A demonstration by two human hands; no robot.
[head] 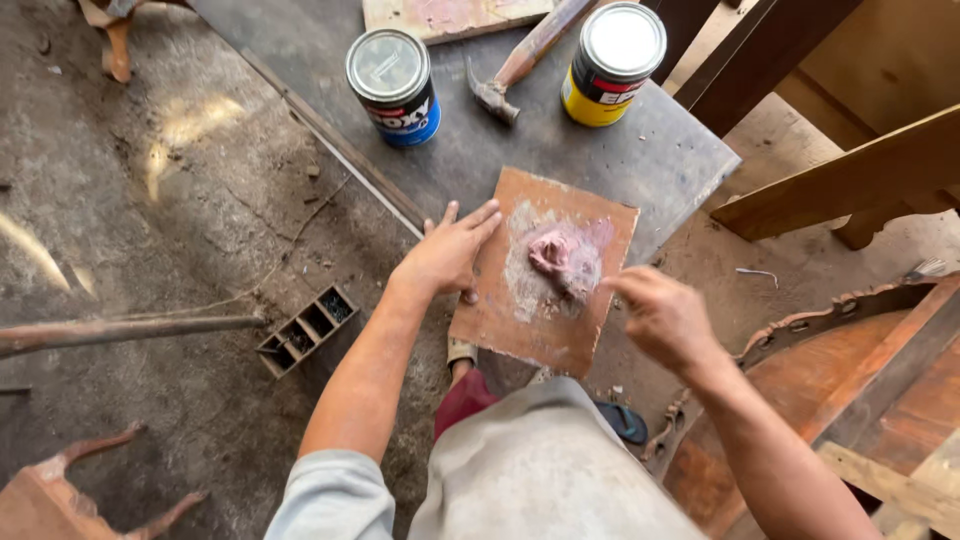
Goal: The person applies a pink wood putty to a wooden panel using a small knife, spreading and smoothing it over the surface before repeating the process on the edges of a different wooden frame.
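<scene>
A small brown board point(520, 320) lies on a grey sheet, with a lump of pink putty point(553, 255) smeared in its middle. My left hand point(448, 252) rests flat on the board's left edge, fingers spread. My right hand point(660, 315) hovers at the board's right side, fingers pinched around a thin blade that reaches into the putty; the tool is mostly hidden.
Two sealed tins stand behind the board, a blue one point(392, 85) and a yellow one point(612, 62), with a hammer point(520, 62) between them. Carved wooden furniture parts point(850, 330) crowd the right. A small slotted block point(305, 330) lies on the dirt floor at left.
</scene>
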